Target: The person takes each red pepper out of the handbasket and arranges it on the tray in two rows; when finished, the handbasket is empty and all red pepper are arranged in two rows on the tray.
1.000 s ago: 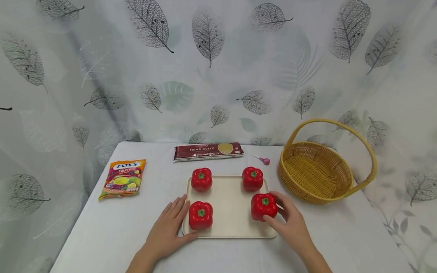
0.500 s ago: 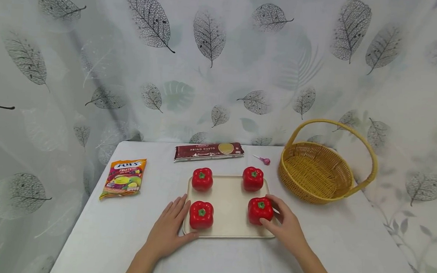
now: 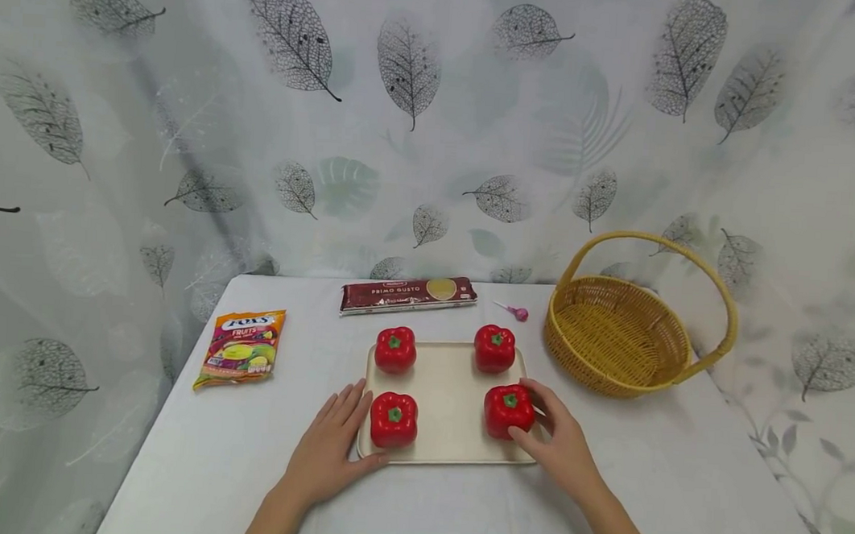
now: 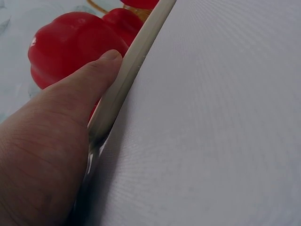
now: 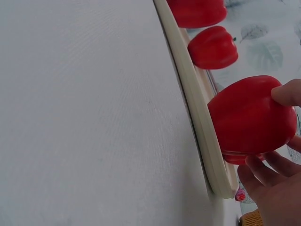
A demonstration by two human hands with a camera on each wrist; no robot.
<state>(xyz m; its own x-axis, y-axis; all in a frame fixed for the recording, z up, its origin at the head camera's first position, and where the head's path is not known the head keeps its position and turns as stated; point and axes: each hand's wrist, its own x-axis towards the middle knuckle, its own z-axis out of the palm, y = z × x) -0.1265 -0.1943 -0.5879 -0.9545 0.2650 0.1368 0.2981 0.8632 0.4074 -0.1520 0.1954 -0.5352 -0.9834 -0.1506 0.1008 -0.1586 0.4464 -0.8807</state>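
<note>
My right hand (image 3: 561, 447) grips a red bell pepper (image 3: 508, 412) with a green stem, thumb in front and fingers behind. That pepper is at the right front corner of a cream tray (image 3: 452, 405); in the right wrist view the held bell pepper (image 5: 251, 115) sits just inside the tray rim (image 5: 200, 122). My left hand (image 3: 327, 447) rests at the tray's left edge, fingers extended along the side and thumb (image 4: 101, 70) against the front rim. Near it is the front left bell pepper (image 3: 394, 421). Two more bell peppers, back left (image 3: 395, 350) and back right (image 3: 494, 349), stand on the tray.
Behind the tray lies a long brown PRIMO GUSTO packet (image 3: 407, 296), with a pink lollipop (image 3: 518, 313) to its right. A yellow wicker basket (image 3: 596, 377) with a tall handle stands at the right. An orange FOX'S candy bag (image 3: 242, 349) lies at the left.
Over the first half second, my right hand moved slightly left with the bell pepper, bringing it further onto the tray. Since then it has held still. The left hand stayed in place.
</note>
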